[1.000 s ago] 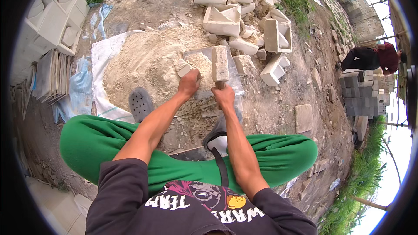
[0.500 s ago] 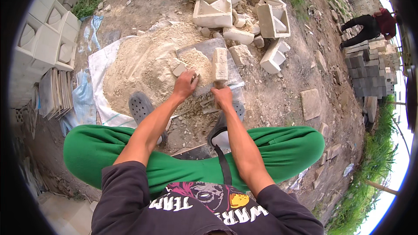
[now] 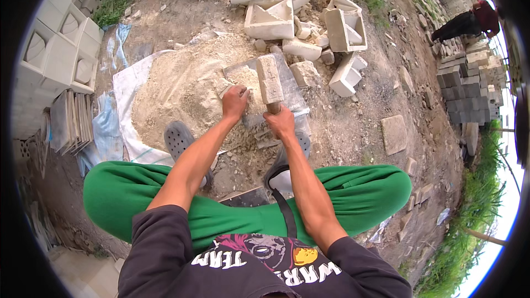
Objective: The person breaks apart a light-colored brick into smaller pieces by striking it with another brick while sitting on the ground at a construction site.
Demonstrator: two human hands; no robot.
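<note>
My right hand (image 3: 281, 121) is wrapped round the handle of a mallet (image 3: 269, 80) with a long, blocky head coated in pale dust. The mallet head is above a dark flat slab (image 3: 290, 85), which bears crushed pale material. My left hand (image 3: 236, 102) is closed at the slab's left side, its fingers curled over a small flat pale stone piece (image 3: 224, 92), mostly hidden by the hand. A broad heap of pale crushed stone (image 3: 176, 85) spreads beside that hand on a white sheet (image 3: 126, 96).
Broken pale hollow blocks (image 3: 269, 19) and rubble lie beyond the slab. At left stand stacked pale blocks (image 3: 55, 38) and leaning thin boards (image 3: 72, 121). A square flat stone (image 3: 393, 134) lies on the right. Far right, a person (image 3: 466, 25) bends near stacked grey blocks (image 3: 466, 94).
The mallet head has shifted left and tilted over the slab. My left hand has moved slightly up and covers more of the small pale piece. The far person's posture has changed.
</note>
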